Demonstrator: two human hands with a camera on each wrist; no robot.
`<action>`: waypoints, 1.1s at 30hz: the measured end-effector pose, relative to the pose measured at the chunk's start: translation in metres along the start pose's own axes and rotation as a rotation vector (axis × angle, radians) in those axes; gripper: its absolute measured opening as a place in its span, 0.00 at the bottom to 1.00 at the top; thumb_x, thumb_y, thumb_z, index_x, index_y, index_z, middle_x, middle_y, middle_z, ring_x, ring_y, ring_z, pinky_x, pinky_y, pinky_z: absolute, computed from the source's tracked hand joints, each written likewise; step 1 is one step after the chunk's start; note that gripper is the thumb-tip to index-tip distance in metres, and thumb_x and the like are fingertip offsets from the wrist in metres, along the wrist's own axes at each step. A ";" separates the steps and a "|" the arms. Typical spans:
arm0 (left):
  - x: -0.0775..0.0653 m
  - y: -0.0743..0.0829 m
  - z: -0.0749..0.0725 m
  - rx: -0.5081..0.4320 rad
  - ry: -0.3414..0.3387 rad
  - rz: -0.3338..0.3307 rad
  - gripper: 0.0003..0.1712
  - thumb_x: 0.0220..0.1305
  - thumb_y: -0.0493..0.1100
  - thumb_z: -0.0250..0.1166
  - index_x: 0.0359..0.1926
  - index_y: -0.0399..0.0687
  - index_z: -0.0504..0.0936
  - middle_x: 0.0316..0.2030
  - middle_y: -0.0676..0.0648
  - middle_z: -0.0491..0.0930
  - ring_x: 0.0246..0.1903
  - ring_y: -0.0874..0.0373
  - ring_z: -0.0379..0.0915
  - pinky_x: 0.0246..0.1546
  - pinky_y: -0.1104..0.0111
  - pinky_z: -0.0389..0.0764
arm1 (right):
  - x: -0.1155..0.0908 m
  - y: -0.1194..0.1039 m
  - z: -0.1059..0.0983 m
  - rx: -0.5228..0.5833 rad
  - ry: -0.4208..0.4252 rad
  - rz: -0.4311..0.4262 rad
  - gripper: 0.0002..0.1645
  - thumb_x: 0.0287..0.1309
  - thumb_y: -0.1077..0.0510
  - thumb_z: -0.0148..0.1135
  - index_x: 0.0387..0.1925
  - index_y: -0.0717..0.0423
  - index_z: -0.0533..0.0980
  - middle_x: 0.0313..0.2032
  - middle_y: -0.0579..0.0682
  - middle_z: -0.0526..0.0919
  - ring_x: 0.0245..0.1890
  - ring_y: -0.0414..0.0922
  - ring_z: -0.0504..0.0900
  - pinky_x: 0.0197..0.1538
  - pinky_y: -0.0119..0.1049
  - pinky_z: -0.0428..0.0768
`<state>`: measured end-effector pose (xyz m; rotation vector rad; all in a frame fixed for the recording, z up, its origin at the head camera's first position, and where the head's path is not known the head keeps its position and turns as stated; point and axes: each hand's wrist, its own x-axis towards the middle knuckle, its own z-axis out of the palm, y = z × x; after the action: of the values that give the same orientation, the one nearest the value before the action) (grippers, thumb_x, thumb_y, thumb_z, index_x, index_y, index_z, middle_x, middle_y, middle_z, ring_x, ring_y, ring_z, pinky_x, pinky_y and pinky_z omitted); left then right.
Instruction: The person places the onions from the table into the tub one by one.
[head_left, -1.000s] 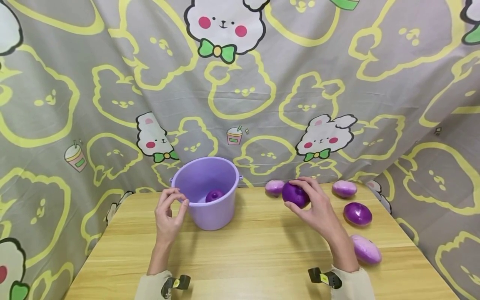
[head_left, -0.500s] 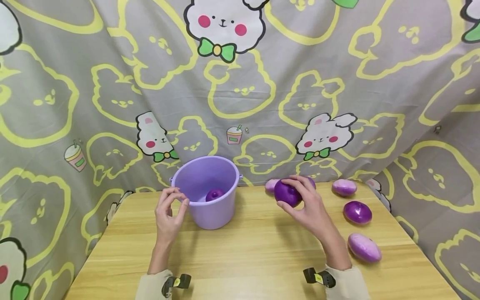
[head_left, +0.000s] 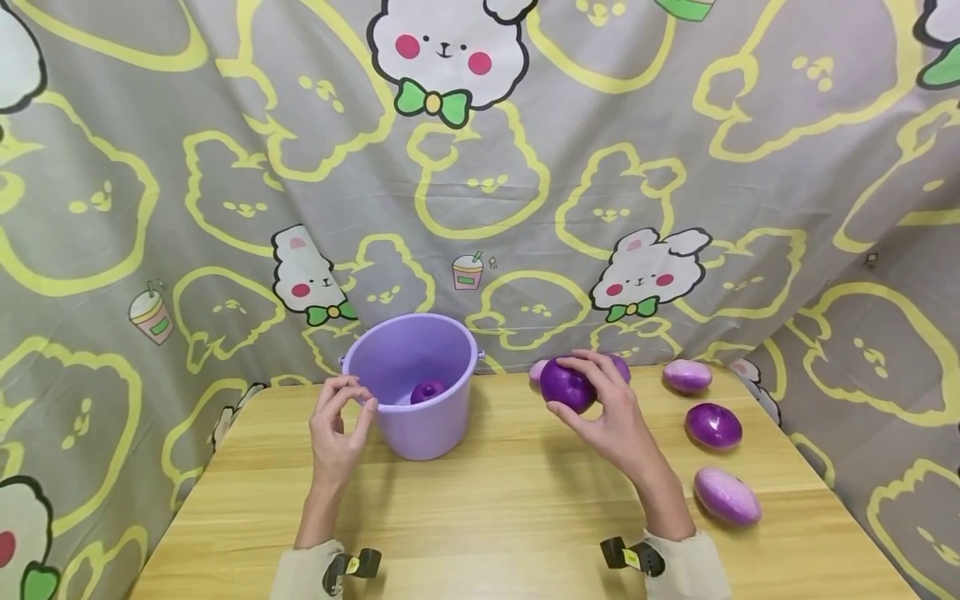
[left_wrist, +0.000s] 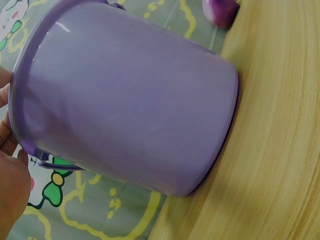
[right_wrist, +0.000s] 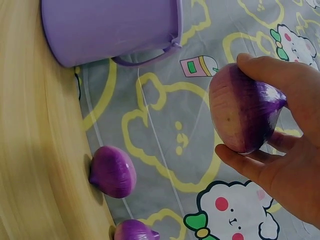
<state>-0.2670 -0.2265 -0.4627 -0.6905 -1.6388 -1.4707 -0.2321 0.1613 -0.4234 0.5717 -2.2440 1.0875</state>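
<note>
My right hand [head_left: 611, 412] holds a purple onion [head_left: 566, 385] above the table, thumb on one side and fingers on the other. In the right wrist view the same onion [right_wrist: 242, 110] shows its pointed tip toward the palm. At the left, my left hand [head_left: 337, 433] pinches the near-left rim of a lilac bucket [head_left: 427, 429]. The left wrist view shows fingers [left_wrist: 6, 135] at that rim, with the bucket standing upright on the table. Inside the bucket lies another purple onion [head_left: 429, 391].
Behind the held onion, two onions are partly hidden, a pale one [head_left: 537, 372] and another [head_left: 621, 367]. Along the table's right side lie a pale onion [head_left: 687, 377], a dark one [head_left: 714, 426] and a two-toned one [head_left: 727, 497]. A patterned curtain [head_left: 480, 208] hangs behind the wooden table [head_left: 480, 533].
My right hand has moved left with the onion, toward the bucket, and an onion behind the hand has come into sight. My left hand has stayed at the rim.
</note>
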 end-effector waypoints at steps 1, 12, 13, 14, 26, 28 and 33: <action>0.000 0.000 0.000 0.001 0.000 0.000 0.09 0.52 0.16 0.64 0.34 0.26 0.82 0.41 0.33 0.73 0.48 0.45 0.71 0.61 0.68 0.75 | 0.000 0.000 0.001 0.001 0.001 -0.001 0.35 0.51 0.55 0.81 0.61 0.48 0.78 0.63 0.52 0.73 0.61 0.54 0.74 0.53 0.55 0.85; 0.001 -0.001 -0.002 0.023 -0.003 0.005 0.08 0.52 0.16 0.65 0.33 0.24 0.81 0.41 0.32 0.73 0.47 0.45 0.71 0.61 0.69 0.75 | 0.000 -0.006 0.009 0.034 0.000 -0.008 0.35 0.51 0.54 0.81 0.61 0.47 0.78 0.64 0.53 0.73 0.61 0.55 0.75 0.54 0.56 0.84; 0.001 -0.001 -0.002 0.024 -0.001 0.005 0.08 0.52 0.16 0.65 0.33 0.25 0.81 0.41 0.33 0.73 0.47 0.45 0.71 0.61 0.68 0.75 | 0.000 -0.006 0.010 0.037 -0.002 -0.007 0.35 0.51 0.54 0.81 0.61 0.47 0.78 0.64 0.53 0.73 0.61 0.55 0.75 0.54 0.56 0.84; 0.001 -0.001 -0.002 0.023 -0.001 0.004 0.09 0.52 0.16 0.65 0.33 0.25 0.81 0.41 0.34 0.73 0.46 0.46 0.71 0.61 0.68 0.75 | 0.000 -0.007 0.011 0.041 -0.004 -0.007 0.35 0.51 0.54 0.81 0.61 0.47 0.78 0.64 0.53 0.73 0.61 0.55 0.75 0.54 0.56 0.84; -0.002 0.000 0.001 0.041 0.009 -0.003 0.08 0.50 0.15 0.63 0.32 0.22 0.80 0.40 0.31 0.72 0.46 0.47 0.70 0.60 0.71 0.75 | 0.000 -0.010 0.016 0.059 -0.008 -0.024 0.35 0.52 0.55 0.81 0.62 0.45 0.77 0.64 0.51 0.73 0.60 0.52 0.76 0.52 0.51 0.86; -0.002 -0.001 0.001 0.034 0.006 -0.007 0.08 0.50 0.15 0.64 0.32 0.22 0.80 0.41 0.31 0.72 0.47 0.47 0.71 0.60 0.70 0.74 | 0.001 -0.011 0.016 0.066 -0.015 -0.024 0.35 0.52 0.54 0.81 0.62 0.44 0.77 0.64 0.50 0.73 0.60 0.51 0.76 0.53 0.50 0.85; -0.002 -0.002 -0.001 0.025 0.001 -0.012 0.08 0.52 0.17 0.65 0.33 0.24 0.81 0.42 0.33 0.73 0.47 0.48 0.71 0.61 0.69 0.75 | 0.005 -0.015 0.019 0.077 -0.021 -0.033 0.35 0.53 0.53 0.80 0.62 0.43 0.77 0.65 0.49 0.73 0.61 0.50 0.75 0.54 0.49 0.85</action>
<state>-0.2674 -0.2274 -0.4653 -0.6672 -1.6609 -1.4564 -0.2327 0.1373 -0.4214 0.6533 -2.2103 1.1605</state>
